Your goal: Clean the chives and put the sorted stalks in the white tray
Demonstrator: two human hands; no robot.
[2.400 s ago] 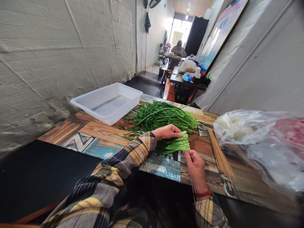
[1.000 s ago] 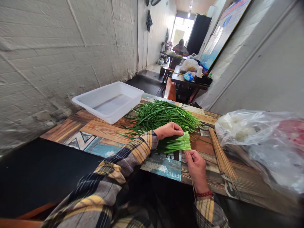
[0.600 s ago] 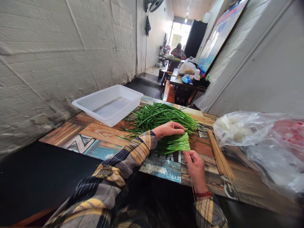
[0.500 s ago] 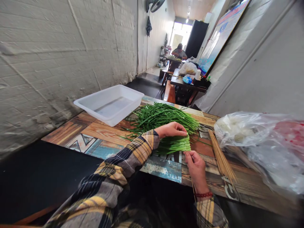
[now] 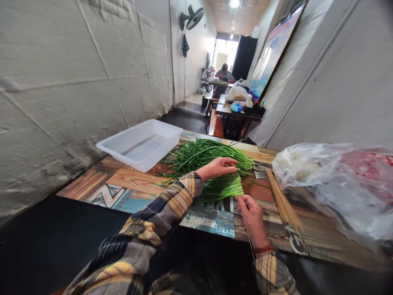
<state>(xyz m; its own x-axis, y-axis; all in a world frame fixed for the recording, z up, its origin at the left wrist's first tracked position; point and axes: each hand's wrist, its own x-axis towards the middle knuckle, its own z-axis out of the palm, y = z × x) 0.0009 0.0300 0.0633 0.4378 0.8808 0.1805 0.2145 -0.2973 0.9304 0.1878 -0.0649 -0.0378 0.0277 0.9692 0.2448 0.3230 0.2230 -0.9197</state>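
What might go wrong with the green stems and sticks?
The thin stick in the right hand slants toward the left hand, so it might poke a finger; its tip isn't clear. The green stems lie close together, so a tug might tear some. The loose sticks reach near the table edge, so a bump could scatter them.
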